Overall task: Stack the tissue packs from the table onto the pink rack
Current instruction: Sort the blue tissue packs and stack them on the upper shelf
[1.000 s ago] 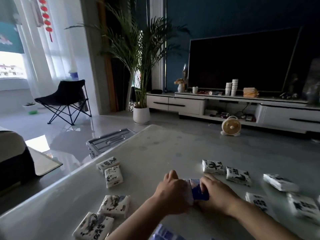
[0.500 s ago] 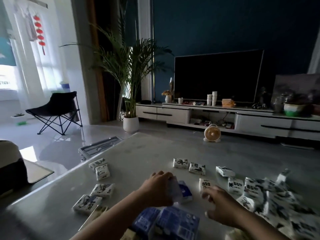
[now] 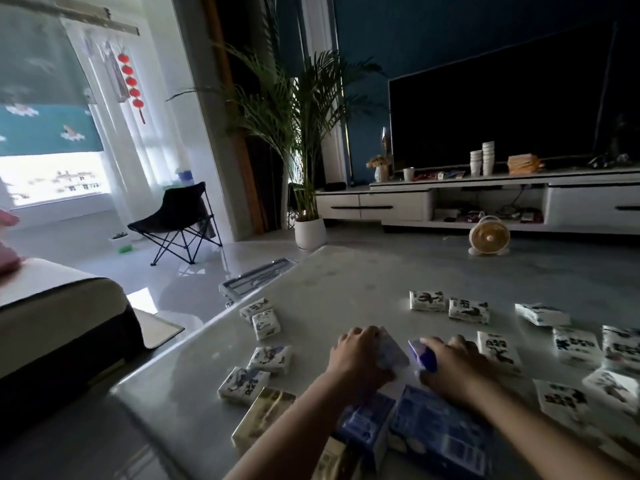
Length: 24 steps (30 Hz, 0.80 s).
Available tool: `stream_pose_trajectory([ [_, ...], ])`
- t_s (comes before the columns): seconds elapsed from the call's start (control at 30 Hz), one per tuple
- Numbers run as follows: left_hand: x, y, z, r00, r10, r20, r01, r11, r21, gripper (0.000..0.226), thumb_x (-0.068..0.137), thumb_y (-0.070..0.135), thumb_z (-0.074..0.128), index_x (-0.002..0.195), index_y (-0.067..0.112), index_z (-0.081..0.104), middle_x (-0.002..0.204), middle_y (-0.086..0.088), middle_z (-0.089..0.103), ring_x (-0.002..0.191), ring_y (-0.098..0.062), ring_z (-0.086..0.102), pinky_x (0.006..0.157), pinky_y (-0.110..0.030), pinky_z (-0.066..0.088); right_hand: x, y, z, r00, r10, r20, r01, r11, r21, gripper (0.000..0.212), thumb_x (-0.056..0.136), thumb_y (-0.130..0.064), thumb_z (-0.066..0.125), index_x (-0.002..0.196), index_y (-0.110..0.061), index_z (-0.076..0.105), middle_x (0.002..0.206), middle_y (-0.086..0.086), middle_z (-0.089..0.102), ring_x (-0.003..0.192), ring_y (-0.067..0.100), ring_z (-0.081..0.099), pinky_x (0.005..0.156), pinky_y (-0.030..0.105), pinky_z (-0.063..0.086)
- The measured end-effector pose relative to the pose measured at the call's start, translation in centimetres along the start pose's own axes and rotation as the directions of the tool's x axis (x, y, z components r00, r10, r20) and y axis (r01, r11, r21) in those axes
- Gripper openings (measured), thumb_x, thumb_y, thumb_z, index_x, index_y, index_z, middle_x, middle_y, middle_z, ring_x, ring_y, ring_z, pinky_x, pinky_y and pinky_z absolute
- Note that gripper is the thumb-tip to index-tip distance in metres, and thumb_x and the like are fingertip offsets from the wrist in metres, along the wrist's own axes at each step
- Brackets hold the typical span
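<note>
Your left hand (image 3: 360,358) gripped a pale blue film-wrapped tissue pack (image 3: 393,351), your right hand (image 3: 453,367) a darker blue pack (image 3: 421,355). Both looked light, squashy, slippery; best pinched across the long sides.

Daylight came through the window (image 3: 52,178) at the left, half covered by a teal blind (image 3: 41,98), with red lanterns (image 3: 131,84) hanging beside it. A black folding chair (image 3: 180,216) stood on the glossy pale floor (image 3: 86,244). Against the dark blue wall (image 3: 450,36) stood a potted palm (image 3: 304,133), a television (image 3: 502,109) on a white cabinet (image 3: 398,206), and a small fan (image 3: 489,238) on the floor.
</note>
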State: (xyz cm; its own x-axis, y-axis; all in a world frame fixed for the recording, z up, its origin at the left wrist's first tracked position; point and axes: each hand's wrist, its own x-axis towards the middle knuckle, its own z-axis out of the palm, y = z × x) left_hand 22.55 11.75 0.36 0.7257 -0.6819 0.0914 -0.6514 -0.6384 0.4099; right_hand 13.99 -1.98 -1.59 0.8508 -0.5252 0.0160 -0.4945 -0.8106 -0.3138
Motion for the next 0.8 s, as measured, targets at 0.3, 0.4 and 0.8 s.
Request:
stream_pose_trajectory([
  [0.3, -1.0, 2.0, 0.0, 0.979, 0.167, -0.116, -0.174, 0.984, -0.047, 0.078, 0.069, 0.040, 0.076, 0.136, 0.022, 0.039, 0.132, 0.000, 0.046, 0.119, -0.018, 0.041, 0.099, -0.030, 0.036, -3.6, 2.3, -3.6, 0.961, -0.116, -0.250, 0.224, 0.858, 0.463, 0.044, 0.075, -0.030, 0.072, 0.114, -0.022, 0.054, 0.103, -0.003, 0.063, 0.091, 0.011, 0.059, 0.077, 0.029, 0.051],
  [0.4, -2.8, 5.0, -1.6, 0.943, 0.284, -0.174, -0.297, 0.953, -0.056, 0.078, 0.069, 0.044, 0.075, 0.136, 0.025, 0.038, 0.132, 0.005, 0.045, 0.119, -0.013, 0.040, 0.099, -0.025, 0.034, -6.7, 3.1, -7.4, 0.938, -0.150, -0.312, 0.291, 0.830, 0.476, 0.038, 0.076, -0.031, 0.072, 0.109, -0.027, 0.054, 0.095, -0.010, 0.061, 0.090, 0.008, 0.061, 0.079, 0.029, 0.053],
  [0.8, -9.8, 28.7, -7.2, 0.647, 0.541, -0.537, -0.730, 0.643, -0.232, 0.056, 0.071, 0.042, 0.068, 0.121, 0.027, 0.048, 0.107, 0.012, 0.052, 0.094, 0.001, 0.049, 0.077, -0.008, 0.040, -24.5, 12.9, -28.5, 0.704, -0.167, -0.690, 0.396, 0.899, 0.187, 0.036, 0.078, -0.032, 0.071, 0.111, -0.022, 0.060, 0.093, -0.016, 0.062, 0.081, -0.006, 0.057, 0.066, 0.002, 0.040],
])
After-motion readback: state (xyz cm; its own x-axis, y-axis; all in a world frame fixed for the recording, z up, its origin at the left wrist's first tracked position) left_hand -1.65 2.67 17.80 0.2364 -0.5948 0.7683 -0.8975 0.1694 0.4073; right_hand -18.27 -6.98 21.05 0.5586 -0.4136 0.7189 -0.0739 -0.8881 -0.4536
